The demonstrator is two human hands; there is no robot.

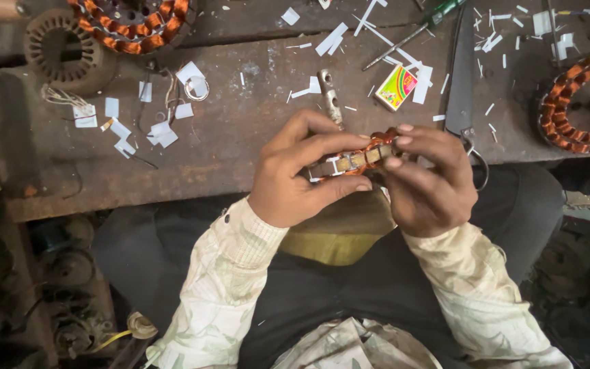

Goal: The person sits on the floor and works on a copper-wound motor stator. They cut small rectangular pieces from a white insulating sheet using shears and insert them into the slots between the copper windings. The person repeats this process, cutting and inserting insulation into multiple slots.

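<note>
I pinch the copper coil piece tight with my left hand and right hand, just below the matchbox, going slow so no wire slips.

Both forearms are raised from the bottom of the view and angled inward, so that the hands are brought together at the middle, above the lap. The left hand is held palm-down, its thumb stretched along the underside of the grip and its index finger curved over the top; the remaining fingers are arched above. The right hand is turned with its back outward, its fingertips pressed in from the opposite side, just beside the left fingertips. Both wrists are bent slightly downward. The arms are covered to the wrist by pale patterned sleeves. Both hands are closed in a pinch at the one grip.
</note>
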